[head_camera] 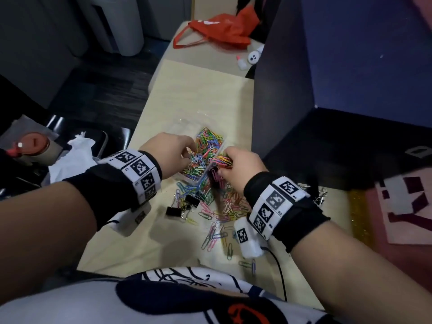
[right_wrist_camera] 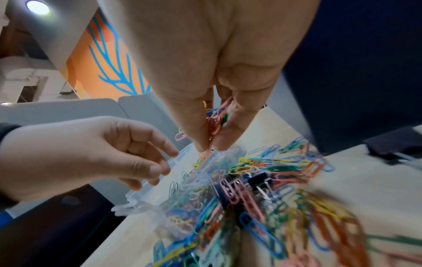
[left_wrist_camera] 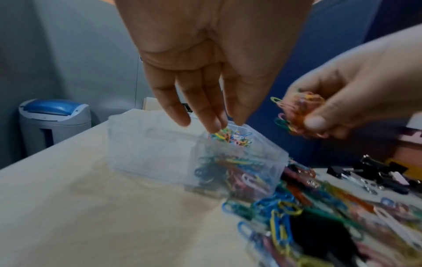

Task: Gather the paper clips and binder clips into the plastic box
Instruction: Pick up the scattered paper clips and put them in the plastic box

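Paper clips [head_camera: 205, 157], many-coloured, fill the clear plastic box [left_wrist_camera: 155, 150].

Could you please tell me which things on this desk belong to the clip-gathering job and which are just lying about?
Belongs to the job:
plastic box
loose paper clips
binder clips
bunch of paper clips held in the right hand

Just lying about:
red bag
white tissue
small white bottle

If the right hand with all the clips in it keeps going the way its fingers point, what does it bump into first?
Probably the plastic box. The right hand, its grip pinching a bunch of paper clips, points down at the box's near edge and the clips already inside. Depth is hard to judge, so it might touch the rim first.
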The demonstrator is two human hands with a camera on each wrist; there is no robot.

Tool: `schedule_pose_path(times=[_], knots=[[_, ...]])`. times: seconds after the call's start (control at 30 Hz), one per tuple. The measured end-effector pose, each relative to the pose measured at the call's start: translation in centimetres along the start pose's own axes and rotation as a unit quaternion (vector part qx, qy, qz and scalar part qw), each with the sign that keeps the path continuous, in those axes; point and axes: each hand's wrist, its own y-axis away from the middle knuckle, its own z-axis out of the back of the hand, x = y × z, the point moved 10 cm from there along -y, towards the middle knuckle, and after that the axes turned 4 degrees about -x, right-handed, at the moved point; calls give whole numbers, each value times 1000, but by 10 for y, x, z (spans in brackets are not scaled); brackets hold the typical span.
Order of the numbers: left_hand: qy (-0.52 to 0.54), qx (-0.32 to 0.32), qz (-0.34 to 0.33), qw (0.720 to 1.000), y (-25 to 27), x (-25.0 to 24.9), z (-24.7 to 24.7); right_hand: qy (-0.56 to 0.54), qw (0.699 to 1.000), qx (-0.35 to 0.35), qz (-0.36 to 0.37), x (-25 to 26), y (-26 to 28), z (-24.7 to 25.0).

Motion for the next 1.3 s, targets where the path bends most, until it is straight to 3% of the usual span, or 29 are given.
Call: schedule_pose_path(times=[0.13,0.23,0.33,0.4,0.5,0.67,0.77,0.87,1.03,1.23,1.3], knots=[[-37,-3,-2,999,3,14,-8,-20,1000,-4,-15,16,-28,-8],[-35,14,25,999,5,24,-15,-136,987,-22,-86,14,-45,-15],[-23,31,24,999,5,25,-19,-179,975,-32,-127,10,-53,-17],[-20,35,23,999,5,25,-20,-140,982,-27,-122,11,-54,-14],[-16,38,25,999,4,26,-21,2,998,29,-56,25,-51,-22],[-8,44,22,999,2,26,-19,128,982,135,31,43,-36,-47],[-7,44,21,999,1,26,-19,144,975,166,27,41,-33,-45],[-7,41,19,999,0,27,-20,120,984,118,57,46,-34,-39],[-24,45,8,999,0,26,-22,141,977,141,76,41,-30,-51],[-115,2,-55,992,13,7,-10,16,999,-31,42,18,-18,-10],[-133,-8,-96,986,21,-5,-8,20,998,-43,27,5,-9,-10]])
